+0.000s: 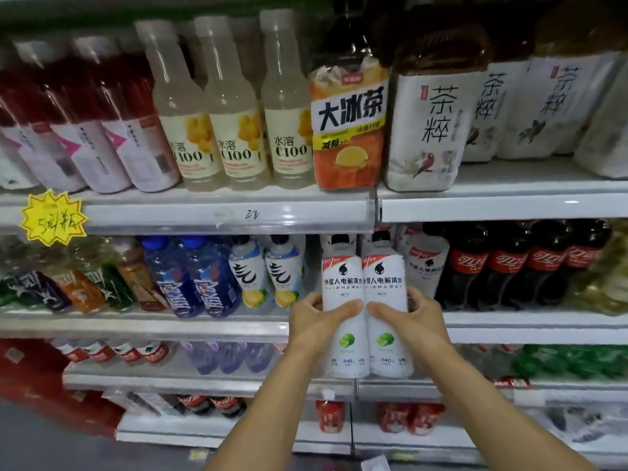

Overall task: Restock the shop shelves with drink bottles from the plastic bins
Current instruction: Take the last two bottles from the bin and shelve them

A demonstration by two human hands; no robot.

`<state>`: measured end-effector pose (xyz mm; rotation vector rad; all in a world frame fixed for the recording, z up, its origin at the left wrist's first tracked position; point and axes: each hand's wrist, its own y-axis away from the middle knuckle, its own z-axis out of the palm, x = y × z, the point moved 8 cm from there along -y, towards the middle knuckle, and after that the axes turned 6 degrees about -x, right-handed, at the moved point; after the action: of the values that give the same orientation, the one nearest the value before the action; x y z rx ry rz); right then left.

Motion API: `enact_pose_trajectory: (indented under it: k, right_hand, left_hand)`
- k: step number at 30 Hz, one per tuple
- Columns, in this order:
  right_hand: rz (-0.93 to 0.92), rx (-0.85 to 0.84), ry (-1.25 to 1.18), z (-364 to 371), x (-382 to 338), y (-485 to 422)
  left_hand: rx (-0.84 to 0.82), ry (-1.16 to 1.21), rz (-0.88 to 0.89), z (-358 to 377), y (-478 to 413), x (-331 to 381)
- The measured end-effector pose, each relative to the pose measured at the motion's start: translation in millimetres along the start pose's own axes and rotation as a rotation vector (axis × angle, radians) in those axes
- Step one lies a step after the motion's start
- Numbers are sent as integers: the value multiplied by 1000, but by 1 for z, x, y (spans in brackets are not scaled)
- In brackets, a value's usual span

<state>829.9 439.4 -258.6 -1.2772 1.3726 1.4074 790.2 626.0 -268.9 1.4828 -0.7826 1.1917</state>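
Note:
I hold two white drink bottles with lime pictures side by side in front of the middle shelf. My left hand (314,321) grips the left bottle (343,287) around its middle. The right bottle (385,287) is gripped by my right hand (413,321). Both bottles stand upright, touching each other, with their black caps just below the shelf rail (231,215). Another white bottle of the same kind (426,266) stands on the shelf behind, to the right. No plastic bin is in view.
The upper shelf carries red drinks (85,124), pale C100 bottles (238,113), an orange iced tea bottle (348,124) and white tea bottles (431,124). On the middle shelf stand blue bottles (193,277) to the left and cola bottles (506,266) to the right. Lower shelves hold more bottles.

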Motion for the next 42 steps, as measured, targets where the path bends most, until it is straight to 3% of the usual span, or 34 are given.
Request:
enact_pose_trajectory:
  k: [16,30,34,42]
  right_hand:
    - [-129,112,101,2,-34,-60]
    - [-124,162,77,15,-8,-67]
    - [-39,159,104,18,16,-70]
    - [-51,154,149,26,36,-78]
  left_hand:
    - [-16,-16,185,7,-69,34]
    - [-54,19,281,8,-95,15]
    - [-44,3,291,6,-97,1]
    - [-2,-109,315,7,-100,-12]
